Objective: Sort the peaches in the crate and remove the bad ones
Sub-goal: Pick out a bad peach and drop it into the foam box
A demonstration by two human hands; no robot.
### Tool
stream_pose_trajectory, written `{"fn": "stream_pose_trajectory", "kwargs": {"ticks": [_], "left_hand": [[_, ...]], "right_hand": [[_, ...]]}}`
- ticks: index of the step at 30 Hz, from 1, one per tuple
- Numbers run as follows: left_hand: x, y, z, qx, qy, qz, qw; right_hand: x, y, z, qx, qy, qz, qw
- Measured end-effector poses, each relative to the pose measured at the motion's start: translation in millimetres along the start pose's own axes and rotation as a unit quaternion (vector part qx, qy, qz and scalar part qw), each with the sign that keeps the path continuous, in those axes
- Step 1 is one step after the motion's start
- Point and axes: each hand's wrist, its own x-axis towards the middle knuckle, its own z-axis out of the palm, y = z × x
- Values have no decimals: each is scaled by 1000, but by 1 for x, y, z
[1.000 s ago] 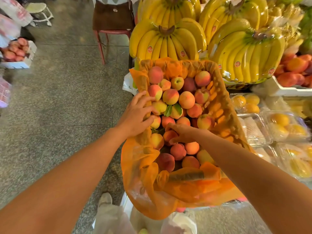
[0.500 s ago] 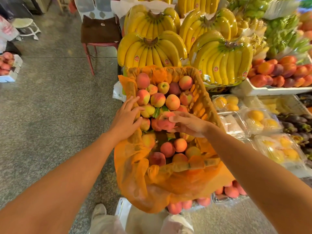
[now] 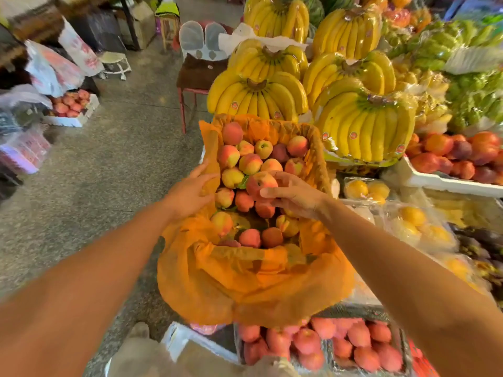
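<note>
A crate lined with orange plastic point(image 3: 245, 281) stands in the middle of the view, filled with several red-and-yellow peaches point(image 3: 250, 163). My right hand point(image 3: 295, 197) holds one peach point(image 3: 261, 183) in its fingers, lifted just above the pile near the crate's middle. My left hand point(image 3: 189, 193) rests with its fingers on the orange liner at the crate's left edge. Peaches under my right hand are partly hidden.
Big banana bunches point(image 3: 258, 97) rise right behind the crate. Trays of red fruit point(image 3: 457, 159) and packed yellow fruit point(image 3: 364, 189) lie to the right. A box of red fruit point(image 3: 321, 346) sits below the crate. A red-legged chair point(image 3: 198, 74) and open floor point(image 3: 109, 164) are to the left.
My right hand has picked a peach out of the pile and raised it. The camera has tilted upward, showing more of the stall. My left hand stays on the liner's edge.
</note>
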Motion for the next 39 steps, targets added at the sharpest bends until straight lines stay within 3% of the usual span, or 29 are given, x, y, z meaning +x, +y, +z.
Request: {"fn": "stream_pose_trajectory", "kwargs": {"ticks": [4,9,11,17,21,25,29,33,39], "left_hand": [[-32,7,13,3,8,-52,999],[-71,25,33,-23,38,-104,994],[-84,32,36,20,32,-110,993],[-118,32,37,43,49,-63,996],[-142,23,34,85,77,28,993],[-187,11,30,52,88,67,993],[-253,-9,35,15,83,100,991],[-310,-46,65,9,46,28,998],[-377,-129,171,27,-94,-101,990]], "right_hand": [[-14,-2,11,-67,-25,12,997],[-40,-3,33,-72,-66,32,995],[-48,0,40,-94,-53,46,993],[-70,9,69,-86,7,33,996],[-92,23,103,-55,79,-27,995],[-125,49,158,-76,146,-50,985],[-149,82,227,-75,146,-49,985],[-150,136,273,-69,119,-16,990],[-122,287,289,-67,149,87,983]]}}
